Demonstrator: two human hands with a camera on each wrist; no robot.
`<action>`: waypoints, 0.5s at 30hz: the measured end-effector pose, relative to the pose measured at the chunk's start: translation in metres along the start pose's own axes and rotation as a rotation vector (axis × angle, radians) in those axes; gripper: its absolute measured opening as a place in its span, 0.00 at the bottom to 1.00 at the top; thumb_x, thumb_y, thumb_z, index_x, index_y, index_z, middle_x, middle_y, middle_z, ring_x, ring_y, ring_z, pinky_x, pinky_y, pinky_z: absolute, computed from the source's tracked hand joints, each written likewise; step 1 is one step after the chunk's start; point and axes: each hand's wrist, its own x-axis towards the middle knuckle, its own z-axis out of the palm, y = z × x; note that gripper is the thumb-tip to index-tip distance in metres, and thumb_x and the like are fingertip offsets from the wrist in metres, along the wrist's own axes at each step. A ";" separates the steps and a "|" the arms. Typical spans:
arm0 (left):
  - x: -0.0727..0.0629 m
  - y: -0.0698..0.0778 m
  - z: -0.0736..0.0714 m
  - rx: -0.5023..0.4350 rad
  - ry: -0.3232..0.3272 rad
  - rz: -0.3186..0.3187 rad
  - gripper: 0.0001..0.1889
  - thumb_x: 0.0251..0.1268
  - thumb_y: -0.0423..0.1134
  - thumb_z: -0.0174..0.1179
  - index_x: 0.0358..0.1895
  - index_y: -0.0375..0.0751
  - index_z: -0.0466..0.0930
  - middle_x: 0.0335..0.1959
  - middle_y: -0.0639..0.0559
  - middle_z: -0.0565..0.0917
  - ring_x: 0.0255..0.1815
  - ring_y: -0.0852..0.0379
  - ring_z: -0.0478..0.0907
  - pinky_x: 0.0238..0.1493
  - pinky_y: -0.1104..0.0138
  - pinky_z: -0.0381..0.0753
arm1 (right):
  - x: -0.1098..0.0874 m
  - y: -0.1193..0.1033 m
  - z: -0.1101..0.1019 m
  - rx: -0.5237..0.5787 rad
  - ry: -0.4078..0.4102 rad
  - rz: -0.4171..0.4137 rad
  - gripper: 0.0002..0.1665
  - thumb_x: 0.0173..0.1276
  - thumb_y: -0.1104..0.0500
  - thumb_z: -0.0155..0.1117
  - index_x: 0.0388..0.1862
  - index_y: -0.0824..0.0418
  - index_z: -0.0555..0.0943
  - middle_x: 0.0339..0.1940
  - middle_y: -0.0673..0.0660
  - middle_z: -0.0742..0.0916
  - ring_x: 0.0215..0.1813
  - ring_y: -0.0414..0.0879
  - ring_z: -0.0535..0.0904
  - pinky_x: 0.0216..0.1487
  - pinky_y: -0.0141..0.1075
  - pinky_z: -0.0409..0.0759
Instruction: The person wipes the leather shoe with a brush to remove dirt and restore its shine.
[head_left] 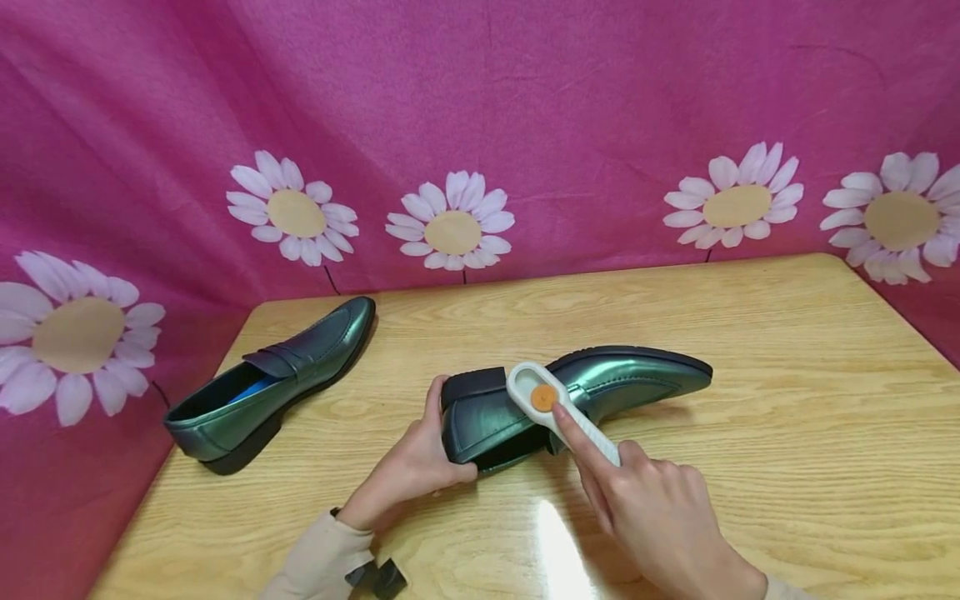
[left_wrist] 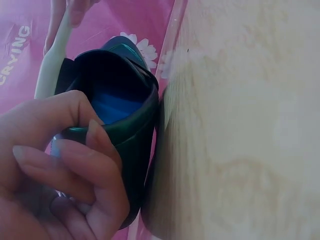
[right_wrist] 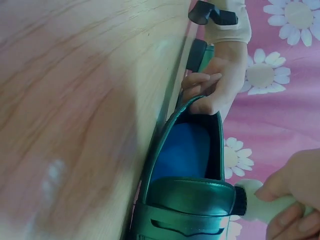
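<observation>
Wood-grain worktop (head_left: 750, 350) fills the head view, pink daisy cloth (head_left: 525, 100) behind; the left hand (head_left: 408, 471) grips the near shoe (head_left: 577, 392) at the heel, the right hand (head_left: 660, 517) holds a white brush (head_left: 551, 408) against it. Another shoe (head_left: 270, 383) lies far left. The left wrist view shows fingers (left_wrist: 75, 170) curled over the shoe's rim. In the right wrist view, bristles touch the strap.

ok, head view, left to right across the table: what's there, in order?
Loose green loafer at the left edge, standing apart → left hand gripping the heel of the second loafer → white brush laid on that shoe, held by the right hand → that shoe's toe, pointing right.
</observation>
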 end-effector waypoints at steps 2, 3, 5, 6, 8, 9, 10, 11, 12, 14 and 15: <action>0.001 0.000 0.000 0.009 0.001 0.007 0.63 0.40 0.30 0.71 0.75 0.47 0.32 0.45 0.29 0.74 0.13 0.55 0.72 0.16 0.63 0.74 | 0.000 0.000 0.000 -0.007 0.004 0.003 0.32 0.77 0.42 0.20 0.68 0.43 0.69 0.12 0.51 0.64 0.08 0.42 0.54 0.10 0.32 0.52; 0.001 0.001 0.000 0.016 -0.001 0.002 0.63 0.40 0.30 0.71 0.75 0.47 0.32 0.44 0.29 0.74 0.14 0.54 0.72 0.17 0.63 0.74 | 0.000 0.000 0.000 -0.009 0.002 0.008 0.33 0.77 0.42 0.20 0.68 0.43 0.69 0.12 0.50 0.64 0.08 0.42 0.54 0.10 0.32 0.52; 0.001 0.001 0.000 0.027 0.000 -0.002 0.63 0.39 0.31 0.72 0.75 0.46 0.32 0.42 0.31 0.75 0.16 0.54 0.73 0.18 0.63 0.75 | 0.000 0.001 -0.001 -0.010 0.002 0.015 0.33 0.77 0.42 0.20 0.68 0.43 0.69 0.12 0.50 0.64 0.08 0.43 0.54 0.10 0.33 0.52; 0.001 0.001 0.000 0.034 0.001 0.002 0.63 0.39 0.31 0.72 0.75 0.46 0.32 0.42 0.31 0.75 0.17 0.53 0.74 0.19 0.62 0.75 | 0.000 0.001 -0.001 -0.011 0.006 0.017 0.33 0.77 0.42 0.20 0.68 0.43 0.69 0.12 0.50 0.64 0.08 0.43 0.54 0.10 0.33 0.52; 0.001 0.001 0.000 0.046 0.003 0.007 0.63 0.39 0.32 0.72 0.75 0.44 0.32 0.41 0.31 0.76 0.19 0.53 0.75 0.20 0.62 0.75 | 0.000 0.002 -0.002 -0.010 0.002 0.024 0.33 0.77 0.41 0.20 0.68 0.42 0.70 0.12 0.50 0.64 0.08 0.43 0.54 0.10 0.33 0.52; 0.001 0.001 0.000 0.047 0.003 0.006 0.63 0.39 0.32 0.72 0.75 0.44 0.32 0.41 0.31 0.76 0.19 0.52 0.75 0.21 0.62 0.75 | 0.000 0.002 -0.002 -0.007 0.003 0.026 0.33 0.77 0.41 0.20 0.68 0.42 0.70 0.12 0.50 0.63 0.08 0.43 0.54 0.10 0.33 0.52; 0.001 0.001 0.000 0.043 0.002 0.007 0.63 0.38 0.32 0.72 0.75 0.44 0.32 0.41 0.31 0.76 0.19 0.52 0.75 0.21 0.61 0.76 | 0.001 0.002 -0.003 -0.006 0.006 0.029 0.33 0.77 0.41 0.20 0.68 0.42 0.70 0.12 0.50 0.64 0.08 0.43 0.54 0.10 0.33 0.52; 0.001 0.001 0.000 0.042 0.002 0.005 0.63 0.38 0.32 0.72 0.75 0.44 0.32 0.42 0.31 0.76 0.20 0.52 0.76 0.22 0.61 0.76 | 0.001 0.003 -0.003 -0.004 0.008 0.034 0.33 0.77 0.41 0.21 0.68 0.42 0.70 0.12 0.50 0.64 0.08 0.43 0.54 0.10 0.33 0.52; 0.001 0.001 0.000 0.047 0.004 0.002 0.63 0.38 0.33 0.72 0.75 0.44 0.32 0.43 0.32 0.76 0.23 0.51 0.76 0.25 0.61 0.76 | 0.002 0.004 -0.004 -0.001 0.011 0.045 0.33 0.77 0.41 0.21 0.67 0.42 0.70 0.12 0.50 0.64 0.08 0.43 0.55 0.10 0.33 0.52; 0.001 0.000 -0.001 0.066 0.010 -0.008 0.64 0.38 0.34 0.73 0.76 0.44 0.32 0.45 0.33 0.76 0.31 0.50 0.76 0.32 0.60 0.75 | 0.003 0.007 -0.005 0.009 0.023 0.068 0.33 0.77 0.40 0.22 0.67 0.42 0.71 0.12 0.50 0.64 0.08 0.44 0.55 0.11 0.33 0.52; 0.002 0.000 -0.002 0.078 0.012 -0.011 0.64 0.38 0.35 0.73 0.76 0.44 0.32 0.45 0.34 0.76 0.33 0.50 0.76 0.35 0.60 0.75 | 0.004 0.009 -0.006 0.012 0.031 0.081 0.33 0.77 0.40 0.22 0.67 0.42 0.71 0.12 0.50 0.64 0.08 0.44 0.56 0.11 0.34 0.52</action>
